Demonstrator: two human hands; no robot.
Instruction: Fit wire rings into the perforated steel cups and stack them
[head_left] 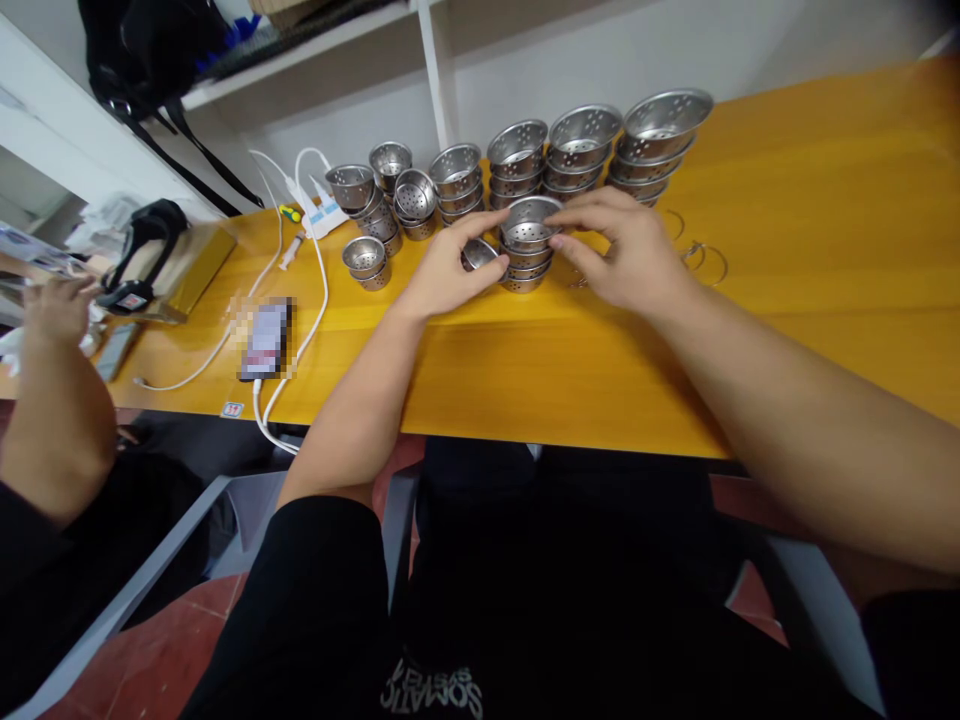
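Note:
A stack of perforated metal cups (527, 262) stands in front of me on the table, and both my hands are at its top cup (532, 222). My left hand (454, 262) curls around the left side, with its fingertips and thumb against the cups. Behind its thumb, partly hidden, is another small perforated cup (480, 254). From the right, my right hand (626, 240) grips the top cup's rim with thumb and fingers. Taller stacks of wider cups (585, 140) rise just behind, and smaller stacked cups (365, 260) stand to the left.
Thin metal rings (705, 262) lie to the right. A phone (266, 340) with white cables, a syringe (292, 250) and a power strip (324, 214) are on the left. Further left, another person's hand (56, 310) is near a headset (146, 258) on a box.

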